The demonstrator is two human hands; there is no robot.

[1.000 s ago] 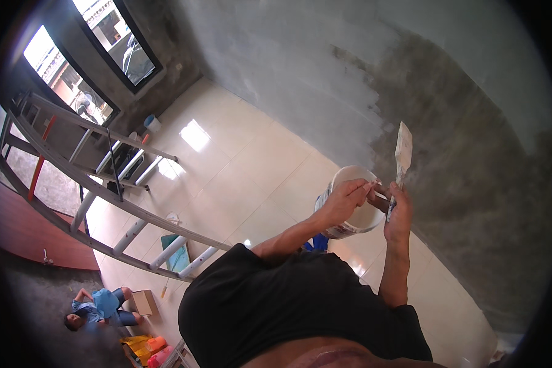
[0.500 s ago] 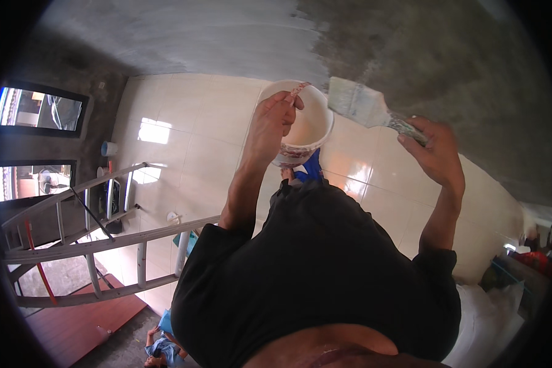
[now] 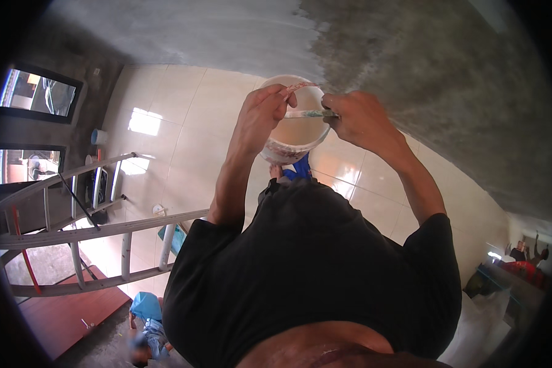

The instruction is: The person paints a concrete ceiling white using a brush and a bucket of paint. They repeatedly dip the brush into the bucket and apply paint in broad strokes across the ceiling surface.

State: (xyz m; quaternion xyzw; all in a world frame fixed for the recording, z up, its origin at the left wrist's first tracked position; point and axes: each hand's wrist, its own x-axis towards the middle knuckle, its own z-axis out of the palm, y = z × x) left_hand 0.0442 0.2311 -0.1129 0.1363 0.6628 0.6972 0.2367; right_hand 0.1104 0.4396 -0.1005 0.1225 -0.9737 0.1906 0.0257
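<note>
A white paint bucket (image 3: 286, 151) with reddish stains on its side hangs in front of me, pale liquid inside. My left hand (image 3: 257, 118) is closed round its stained handle (image 3: 305, 87). My right hand (image 3: 363, 121) grips a paintbrush (image 3: 313, 113), which is seen edge-on across the bucket's mouth. The bristle end lies partly behind my left fingers, so whether it touches the liquid is unclear. Beyond the bucket, the wall is light grey on the left (image 3: 227, 40) and darker, mottled grey on the right (image 3: 423, 67).
An aluminium ladder (image 3: 104, 234) stands on the tiled floor (image 3: 193, 122) to my left. Behind it are a reddish-brown door (image 3: 76, 313) and a person (image 3: 150, 337) by a blue bag (image 3: 146, 305). Clear plastic sheeting (image 3: 481, 325) lies at lower right.
My right hand has brought the paintbrush leftward from near the wall to over the bucket, turning it edge-on. My left hand still holds the handle. The view has shifted slightly.
</note>
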